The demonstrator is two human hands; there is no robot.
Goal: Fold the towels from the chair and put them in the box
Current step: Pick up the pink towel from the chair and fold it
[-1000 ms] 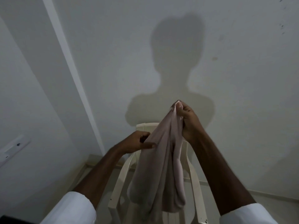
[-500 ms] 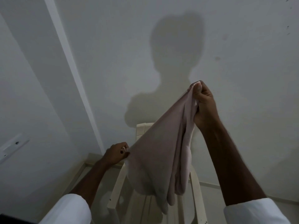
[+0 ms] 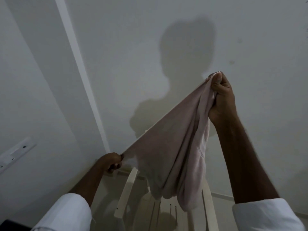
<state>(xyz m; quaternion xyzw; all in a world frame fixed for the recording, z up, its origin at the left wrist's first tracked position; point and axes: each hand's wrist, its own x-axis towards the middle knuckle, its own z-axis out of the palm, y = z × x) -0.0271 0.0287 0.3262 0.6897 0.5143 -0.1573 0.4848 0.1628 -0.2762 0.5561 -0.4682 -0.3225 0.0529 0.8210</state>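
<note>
Hands further apart vs 0.5 s ago: right hand (image 3: 220, 95) higher, left hand (image 3: 111, 162) lower-left. Both pinch corners of pink towel (image 3: 168, 147), held over chair (image 3: 128, 189) (box not in view). Judgement: level corners, pull top edge taut, shake bunched bulk flat before 1st fold.

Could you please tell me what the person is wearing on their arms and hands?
Both arms wear white fabric sleeves, the left sleeve and the right sleeve, which leave the forearms bare. The left hand and right hand are bare: no gloves, watch or rings show.
</note>
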